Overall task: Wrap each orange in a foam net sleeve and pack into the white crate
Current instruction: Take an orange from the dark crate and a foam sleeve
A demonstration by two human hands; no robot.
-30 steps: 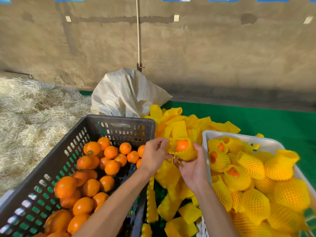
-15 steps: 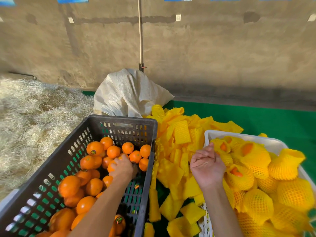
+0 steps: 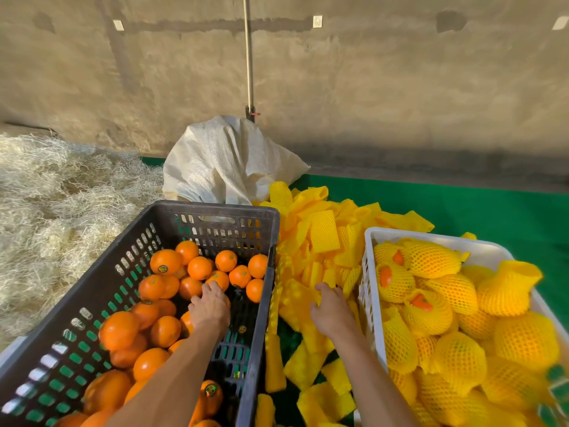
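Loose oranges (image 3: 199, 267) fill the dark slotted crate (image 3: 129, 266) on the left. My left hand (image 3: 210, 309) is inside it, fingers curled down over an orange that the hand mostly hides. A pile of flat yellow foam net sleeves (image 3: 320, 238) lies between the crates. My right hand (image 3: 331, 309) reaches into that pile, its fingers on a sleeve; whether it grips one is unclear. The white crate (image 3: 371, 291) on the right holds several oranges wrapped in yellow nets (image 3: 431, 260).
A white woven sack (image 3: 228, 161) slumps behind the dark crate against a concrete wall. Straw (image 3: 55, 204) covers the ground at the left. Green matting (image 3: 480, 214) lies under and behind the white crate. A thin pole (image 3: 248, 57) stands at the wall.
The wrapped orange left my hands and went into the white crate. My left hand moved into the dark crate onto an orange; my right hand dropped to the sleeve pile.
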